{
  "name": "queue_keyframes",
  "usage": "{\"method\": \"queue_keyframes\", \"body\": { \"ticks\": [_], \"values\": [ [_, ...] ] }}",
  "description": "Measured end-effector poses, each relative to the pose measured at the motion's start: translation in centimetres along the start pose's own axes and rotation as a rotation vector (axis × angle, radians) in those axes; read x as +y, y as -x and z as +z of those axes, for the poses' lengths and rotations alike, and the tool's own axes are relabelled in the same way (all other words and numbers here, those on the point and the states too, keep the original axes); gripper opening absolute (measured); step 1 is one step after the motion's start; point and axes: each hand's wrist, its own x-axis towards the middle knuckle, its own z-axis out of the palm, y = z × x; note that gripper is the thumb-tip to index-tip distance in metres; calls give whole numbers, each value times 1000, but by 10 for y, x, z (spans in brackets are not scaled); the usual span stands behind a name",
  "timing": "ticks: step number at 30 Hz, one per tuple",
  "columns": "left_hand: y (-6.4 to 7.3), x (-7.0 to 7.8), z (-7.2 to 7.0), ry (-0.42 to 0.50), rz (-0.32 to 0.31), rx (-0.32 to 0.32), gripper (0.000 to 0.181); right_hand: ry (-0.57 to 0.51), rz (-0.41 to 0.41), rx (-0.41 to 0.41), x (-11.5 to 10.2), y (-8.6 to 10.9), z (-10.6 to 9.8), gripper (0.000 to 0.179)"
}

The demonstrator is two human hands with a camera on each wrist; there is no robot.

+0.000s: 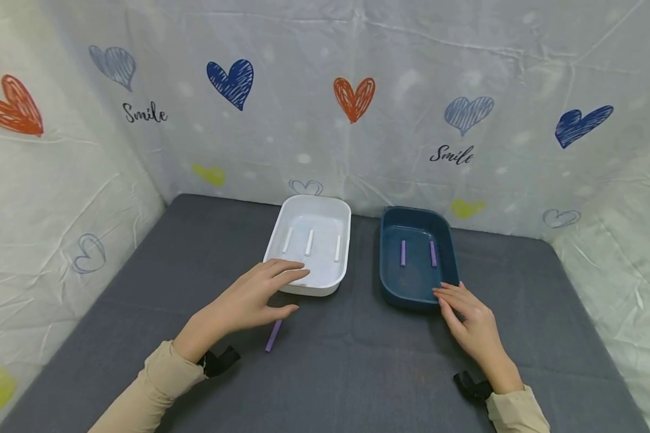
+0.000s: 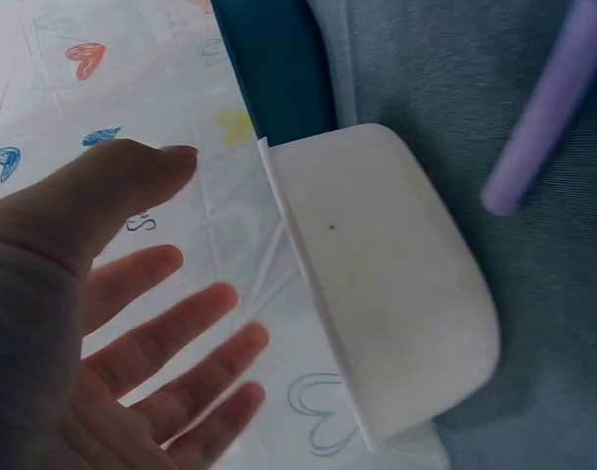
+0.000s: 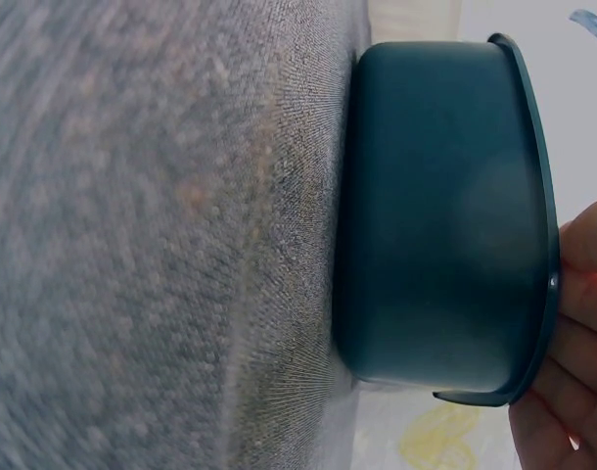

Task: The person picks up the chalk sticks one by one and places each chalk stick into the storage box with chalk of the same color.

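Note:
My left hand [image 1: 251, 294] hovers over the near left corner of a white tray [image 1: 316, 285], its fingers spread and holding nothing. Inside that tray lie three white sticks, one being a stick [image 1: 309, 243] in the middle. On the cloth below my left hand is a purple stick [image 1: 273, 337], its far end hidden by the hand. My right hand [image 1: 472, 319] rests its fingers on the near right rim of a dark blue tray [image 1: 411, 302]. Two purple sticks lie in this tray, a left stick [image 1: 403, 254] and a right stick [image 1: 433, 254].
A dark grey cloth [image 1: 357, 373] covers the table. Behind and at both sides hangs a pale curtain [image 1: 303, 72] printed with hearts and "Smile". The two trays stand side by side near the back edge, with a gap between them.

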Motion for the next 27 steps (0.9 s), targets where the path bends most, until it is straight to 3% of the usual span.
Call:
{"method": "queue_keyframes", "body": {
  "ticks": [4, 7, 11, 15, 18, 23, 27],
  "values": [
    [13, -2, 0, 13, 70, 47, 52, -5, 25, -19, 1, 0, 0, 22],
    [20, -3, 1, 27, 105, 30, 52, -9, 40, -29, 2, 0, 0, 21],
    [30, -4, 2, 60, 76, -92, 59, -5, 35, -25, 2, -1, 0, 21],
    [40, -5, 3, 96, -46, -277, 72, -6, 36, -25, 2, -1, 0, 21],
    [45, -5, 5, 110, -117, -378, 80, -3, 39, -31, 2, 0, 0, 20],
    [48, -6, 10, 105, -141, -441, 82, 4, 28, -20, 3, 2, 1, 21],
    [47, -9, 13, 90, -115, -439, 79, 8, 18, -11, 3, 2, 2, 22]
  ]
}}
